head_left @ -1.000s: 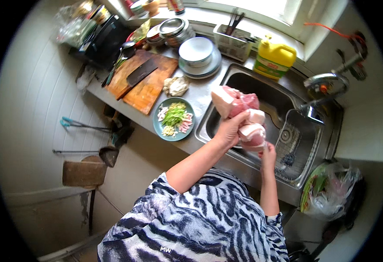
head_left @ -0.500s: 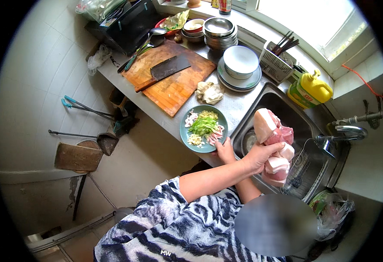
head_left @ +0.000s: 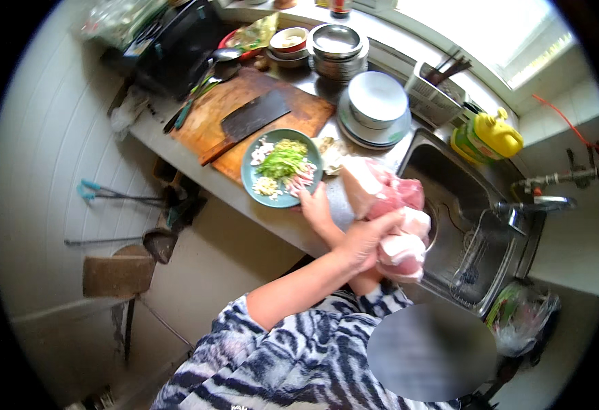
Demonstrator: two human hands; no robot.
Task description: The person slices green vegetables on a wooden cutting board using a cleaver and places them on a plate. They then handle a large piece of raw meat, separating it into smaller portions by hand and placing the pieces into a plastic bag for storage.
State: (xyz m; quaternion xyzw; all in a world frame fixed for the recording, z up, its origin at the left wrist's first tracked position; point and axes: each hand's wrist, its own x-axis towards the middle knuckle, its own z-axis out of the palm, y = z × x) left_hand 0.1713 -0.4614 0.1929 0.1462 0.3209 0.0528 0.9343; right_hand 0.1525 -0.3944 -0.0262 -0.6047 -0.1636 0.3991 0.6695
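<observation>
left hand [head_left: 373, 240] grips raw meat [head_left: 389, 199] beside the sink [head_left: 443, 162]; right hand [head_left: 317, 206] holds the plate [head_left: 305, 144] one-sidedly by the chopping board [head_left: 301, 111], so a tilt could spill its chopped food [head_left: 282, 161].

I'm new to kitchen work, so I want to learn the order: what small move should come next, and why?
I'd probably have the right hand settle the plate flat, clear of the cleaver: it overlaps the board in view, and the left hand is full of meat.
</observation>
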